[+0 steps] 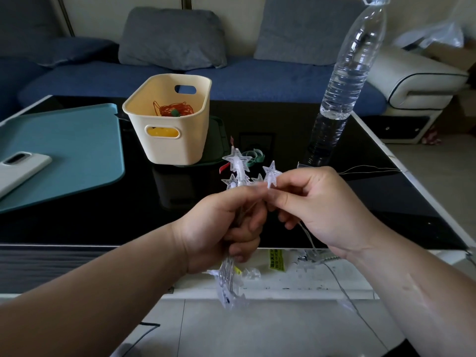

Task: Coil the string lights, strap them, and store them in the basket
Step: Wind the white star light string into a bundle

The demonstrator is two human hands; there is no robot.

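My left hand (226, 225) grips a bundle of clear star-shaped string lights (238, 163); several stars stick up above the fist and more hang below it. My right hand (316, 204) pinches one star (271, 173) next to the bundle. A thin wire (371, 170) trails from the hands across the table to the right edge, and another length drops toward the floor. The cream basket (167, 140) stands on the table beyond my hands, with a coil of orange wire lights (173, 109) inside. A green strap (255, 155) lies on the table behind the stars.
A tall clear water bottle (345, 81) stands right of the basket. A teal mat (64, 153) with a white phone (20, 168) on it lies at the left. The table top (103, 222) is black glass; a blue sofa sits behind.
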